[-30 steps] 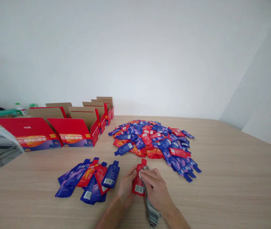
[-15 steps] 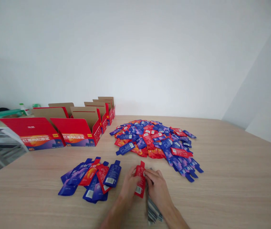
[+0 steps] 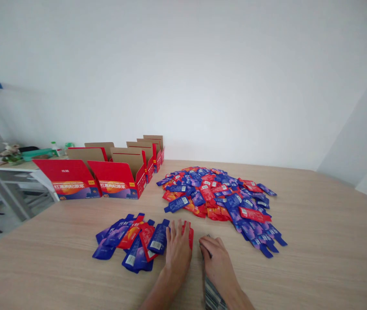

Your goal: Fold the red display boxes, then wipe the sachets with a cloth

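My left hand (image 3: 178,250) lies over a red pouch (image 3: 188,234) on the table, its fingers stretched out and apart, hiding most of the pouch. Just to the right, my right hand (image 3: 216,257) is closed in a pinch on a grey striped strip (image 3: 213,295). Its upper part is covered by the fingers, and I cannot make out what kind of strip it is. Left of my left hand, a small overlapping group holds a blue pouch (image 3: 158,237), several purple ones and red ones. The nearest blue pouch is right beside my left fingers.
Beyond my hands spreads a large heap of red and blue pouches (image 3: 207,193). Red cartons (image 3: 114,178) with raised flaps stand in rows at the back left. A white side table (image 3: 12,165) with a bottle and other items is farther left. A wall rises behind.
My left hand has let go of the red pouch, which lay between both hands, and now rests spread over it. My right hand has drawn slightly away. The view has swung left.
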Action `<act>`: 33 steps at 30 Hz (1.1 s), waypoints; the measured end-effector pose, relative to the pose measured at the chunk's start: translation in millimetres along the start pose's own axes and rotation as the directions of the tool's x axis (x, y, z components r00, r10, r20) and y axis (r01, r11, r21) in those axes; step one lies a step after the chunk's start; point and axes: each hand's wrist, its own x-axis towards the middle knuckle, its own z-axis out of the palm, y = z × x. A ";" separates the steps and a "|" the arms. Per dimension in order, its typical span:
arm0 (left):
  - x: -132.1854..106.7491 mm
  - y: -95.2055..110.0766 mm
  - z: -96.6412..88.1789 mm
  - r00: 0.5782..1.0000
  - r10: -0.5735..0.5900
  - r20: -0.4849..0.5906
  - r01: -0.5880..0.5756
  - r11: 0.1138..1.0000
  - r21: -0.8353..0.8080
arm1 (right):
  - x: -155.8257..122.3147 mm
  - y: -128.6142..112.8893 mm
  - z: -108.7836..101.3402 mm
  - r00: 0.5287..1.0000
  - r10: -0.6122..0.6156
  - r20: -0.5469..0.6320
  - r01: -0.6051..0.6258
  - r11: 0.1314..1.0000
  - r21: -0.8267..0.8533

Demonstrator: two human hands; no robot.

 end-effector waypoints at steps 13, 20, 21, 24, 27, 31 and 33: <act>-5.4 -31.5 2.3 0.997 -0.033 0.071 0.021 0.985 0.169 | -4.0 6.1 5.3 1.000 -0.006 -0.003 0.006 1.000 -0.006; -4.6 -54.5 -18.1 0.988 -0.155 0.027 0.141 0.950 0.279 | -3.7 7.2 7.2 0.999 -0.039 -0.006 0.039 0.999 -0.011; -4.1 -55.6 -20.4 0.983 -0.183 0.021 0.168 0.941 0.295 | -3.6 7.7 7.6 0.999 -0.038 -0.008 0.038 0.999 -0.014; -0.3 -56.3 -24.6 0.971 -0.239 0.006 0.225 0.921 0.317 | -3.4 8.6 8.2 1.000 -0.022 -0.014 0.021 0.999 -0.027; 10.8 -52.5 -23.2 0.970 -0.242 -0.017 0.242 0.966 0.089 | -2.7 7.8 7.3 1.000 -0.019 -0.008 0.019 0.999 -0.028; 41.9 -41.0 -11.5 0.957 -0.290 -0.002 0.263 0.873 -0.412 | -2.1 6.1 5.5 1.000 -0.004 0.006 0.005 1.000 -0.022; 61.3 -34.1 -2.2 0.944 -0.329 0.029 0.288 0.777 -0.560 | -2.1 6.6 5.4 1.000 0.008 0.014 -0.007 1.000 -0.024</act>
